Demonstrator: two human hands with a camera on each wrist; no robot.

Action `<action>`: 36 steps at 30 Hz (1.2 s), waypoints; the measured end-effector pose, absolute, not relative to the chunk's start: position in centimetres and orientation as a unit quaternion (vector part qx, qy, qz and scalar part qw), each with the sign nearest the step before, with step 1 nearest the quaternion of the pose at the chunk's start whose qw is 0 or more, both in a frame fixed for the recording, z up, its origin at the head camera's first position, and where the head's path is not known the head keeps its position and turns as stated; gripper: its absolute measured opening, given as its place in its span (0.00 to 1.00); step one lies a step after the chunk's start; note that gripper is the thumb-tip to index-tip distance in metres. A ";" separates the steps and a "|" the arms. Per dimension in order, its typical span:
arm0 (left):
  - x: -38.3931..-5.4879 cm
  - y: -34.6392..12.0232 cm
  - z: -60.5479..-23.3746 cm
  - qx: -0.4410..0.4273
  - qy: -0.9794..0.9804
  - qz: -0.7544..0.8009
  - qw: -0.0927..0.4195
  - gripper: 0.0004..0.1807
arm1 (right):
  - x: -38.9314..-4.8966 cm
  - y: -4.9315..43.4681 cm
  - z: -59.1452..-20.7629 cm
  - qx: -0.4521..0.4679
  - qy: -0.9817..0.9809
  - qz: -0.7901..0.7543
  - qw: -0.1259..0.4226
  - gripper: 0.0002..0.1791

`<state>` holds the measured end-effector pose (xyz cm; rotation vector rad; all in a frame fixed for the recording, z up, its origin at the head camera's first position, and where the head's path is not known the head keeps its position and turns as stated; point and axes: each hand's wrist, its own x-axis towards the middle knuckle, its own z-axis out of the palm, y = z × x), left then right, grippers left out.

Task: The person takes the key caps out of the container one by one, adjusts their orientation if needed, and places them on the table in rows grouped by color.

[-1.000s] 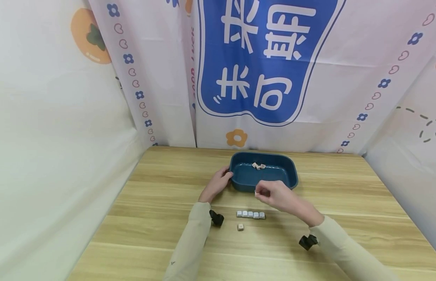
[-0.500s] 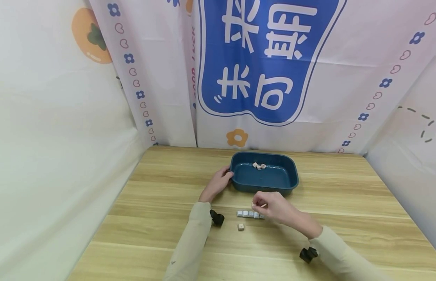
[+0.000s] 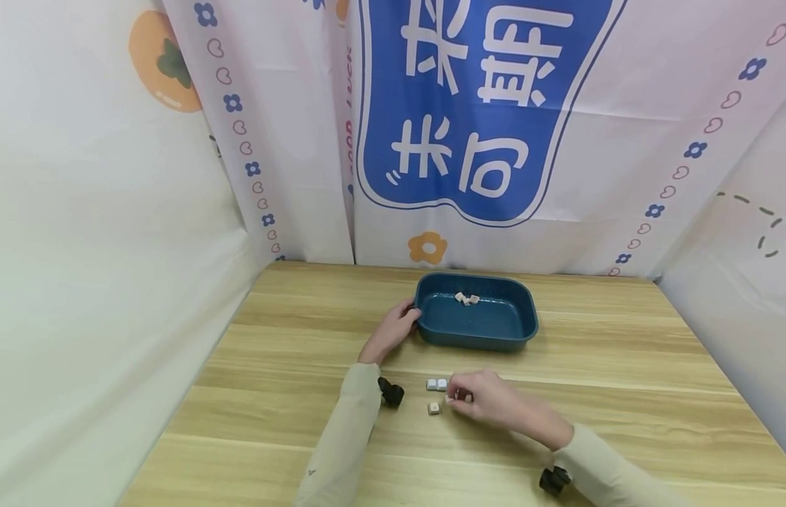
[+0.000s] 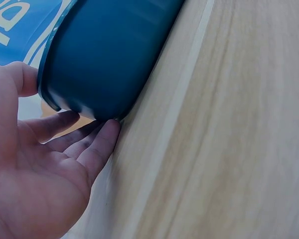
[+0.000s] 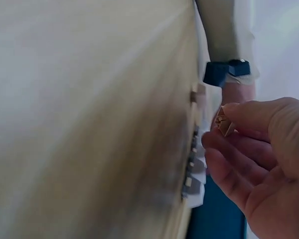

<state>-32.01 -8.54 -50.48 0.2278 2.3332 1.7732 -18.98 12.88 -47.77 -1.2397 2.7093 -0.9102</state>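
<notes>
My right hand (image 3: 494,400) pinches a small beige keycap (image 5: 224,123) between thumb and index finger, its hollow underside partly showing in the right wrist view. It hovers just over the near side of a row of white keycaps (image 3: 437,384), hiding the row's right part in the head view. One loose beige keycap (image 3: 434,408) sits on the table left of these fingertips. My left hand (image 3: 391,332) holds the left end of a dark blue basin (image 3: 472,341), thumb at the rim and fingers against the outer wall. Inside, a few beige keycaps (image 3: 467,300) lie near the back wall.
The wood-grain table (image 3: 291,436) ends at a printed cloth (image 3: 304,176) hanging behind it, and white cloth (image 3: 114,282) stands along the left side. Black wrist cameras (image 3: 391,394) are strapped to both forearms.
My right hand has come from the basin's front edge toward me with the keycap, over the row and down beside the loose keycap. The left hand and basin have stayed in place.
</notes>
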 end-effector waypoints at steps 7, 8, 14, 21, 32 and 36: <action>-31.9 -8.5 -50.4 0.074 0.787 0.603 0.104 0.27 | -18.4 12.5 -48.4 -0.399 0.879 -0.262 0.024 0.02; -31.9 -8.5 -50.4 0.073 0.787 0.604 0.105 0.27 | -18.4 12.5 -48.5 -0.400 0.879 -0.258 0.019 0.02; -31.7 -8.6 -50.0 0.073 0.784 0.606 0.116 0.28 | -18.5 12.2 -49.1 -0.412 0.881 -0.230 -0.023 0.02; -32.0 -8.4 -50.6 0.068 0.788 0.603 0.107 0.27 | -18.3 11.8 -49.5 -0.428 0.877 -0.211 -0.059 0.08; -32.1 -8.5 -50.5 0.080 0.777 0.613 0.123 0.28 | -18.3 12.0 -49.3 -0.421 0.880 -0.219 -0.041 0.08; -32.1 -8.5 -50.4 0.079 0.777 0.613 0.117 0.27 | -18.4 12.0 -49.3 -0.425 0.876 -0.226 -0.036 0.08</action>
